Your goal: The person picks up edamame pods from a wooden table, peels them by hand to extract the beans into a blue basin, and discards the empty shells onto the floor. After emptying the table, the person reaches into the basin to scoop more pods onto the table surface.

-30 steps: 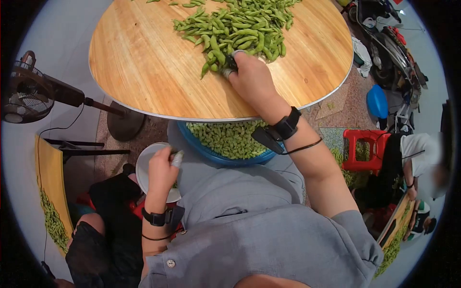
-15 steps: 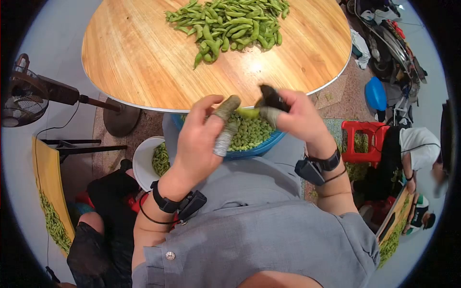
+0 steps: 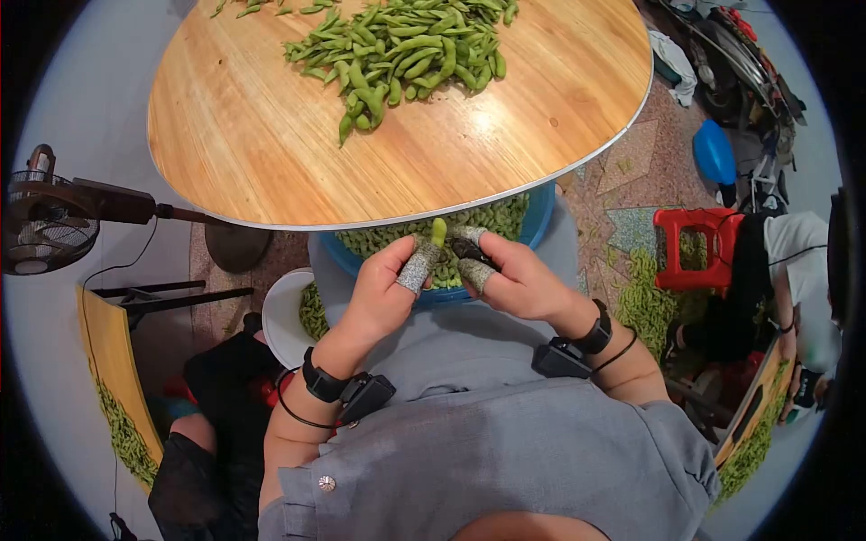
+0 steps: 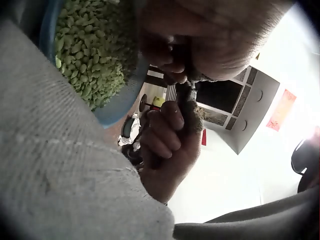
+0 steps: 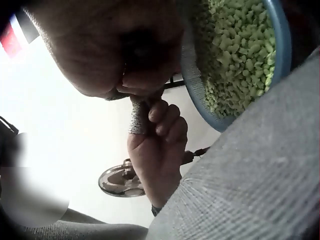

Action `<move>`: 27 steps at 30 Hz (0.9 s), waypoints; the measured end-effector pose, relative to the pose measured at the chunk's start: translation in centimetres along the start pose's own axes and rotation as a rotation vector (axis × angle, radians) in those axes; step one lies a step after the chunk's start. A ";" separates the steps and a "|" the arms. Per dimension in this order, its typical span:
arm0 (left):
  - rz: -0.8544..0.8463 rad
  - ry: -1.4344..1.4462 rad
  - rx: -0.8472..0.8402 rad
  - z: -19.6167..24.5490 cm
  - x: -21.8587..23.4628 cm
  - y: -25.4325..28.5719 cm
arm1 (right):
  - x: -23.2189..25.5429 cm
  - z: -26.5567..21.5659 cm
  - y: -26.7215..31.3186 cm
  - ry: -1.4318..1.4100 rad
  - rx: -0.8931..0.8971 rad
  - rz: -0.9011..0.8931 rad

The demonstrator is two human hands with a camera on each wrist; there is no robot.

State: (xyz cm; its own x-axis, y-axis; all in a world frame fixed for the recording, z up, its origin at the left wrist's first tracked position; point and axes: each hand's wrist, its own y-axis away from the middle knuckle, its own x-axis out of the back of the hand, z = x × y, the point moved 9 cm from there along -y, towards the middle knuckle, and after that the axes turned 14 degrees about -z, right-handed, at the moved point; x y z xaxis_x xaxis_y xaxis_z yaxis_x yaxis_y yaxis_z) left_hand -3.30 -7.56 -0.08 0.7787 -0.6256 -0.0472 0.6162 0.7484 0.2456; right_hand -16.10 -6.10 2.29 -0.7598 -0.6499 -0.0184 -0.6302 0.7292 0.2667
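Observation:
Over the blue basin (image 3: 539, 216), my two hands meet at the fingertips. My left hand (image 3: 377, 290) pinches a green soybean pod (image 3: 438, 232) upright between thumb and forefinger, with silvery wrapping on the thumb. My right hand (image 3: 523, 287) grips a small black object (image 3: 467, 250) whose kind I cannot tell, its thumb and forefinger wrapped too. In the left wrist view the right hand (image 4: 167, 145) shows curled fingers close to the left. Shelled beans (image 5: 240, 50) fill much of the basin below. A pile of pods (image 3: 406, 54) lies on the wooden table (image 3: 271, 135).
The table's metal-edged rim runs just beyond my hands. A white bucket (image 3: 281, 316) with pods stands left, near a fan (image 3: 54, 212). To the right are a red stool (image 3: 695, 243), pods on the floor (image 3: 645, 302) and another person (image 3: 798, 261).
The right hand has come back from the pod pile to the basin, and the left from the white bucket. Both now meet closer together around a pod, nearer the table edge.

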 end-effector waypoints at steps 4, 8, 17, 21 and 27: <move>0.028 -0.122 -0.007 0.7 -0.1 -0.1 | -0.1 1.2 -0.2 -0.107 -0.009 -0.014; 0.107 -0.636 -0.224 3.1 -0.6 0.3 | -0.6 2.1 -0.9 -0.106 0.099 -0.043; -0.336 0.745 0.125 -3.3 -1.7 -0.1 | -3.6 3.6 -0.5 -1.129 -0.193 -0.339; -0.182 0.120 0.223 -4.9 -0.1 -0.6 | -3.7 5.3 -1.0 -1.052 -0.221 -0.277; -0.094 -0.486 -0.013 -1.4 1.1 -0.6 | -2.9 5.8 -1.8 -0.549 -0.245 -0.026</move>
State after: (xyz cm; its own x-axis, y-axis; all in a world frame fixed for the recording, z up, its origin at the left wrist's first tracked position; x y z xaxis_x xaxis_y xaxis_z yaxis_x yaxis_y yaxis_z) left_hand -2.64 -8.40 -1.68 0.5763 -0.7185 0.3894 0.6848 0.6846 0.2496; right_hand -13.67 -4.31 -3.78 -0.7571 -0.4135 -0.5058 -0.6442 0.6016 0.4724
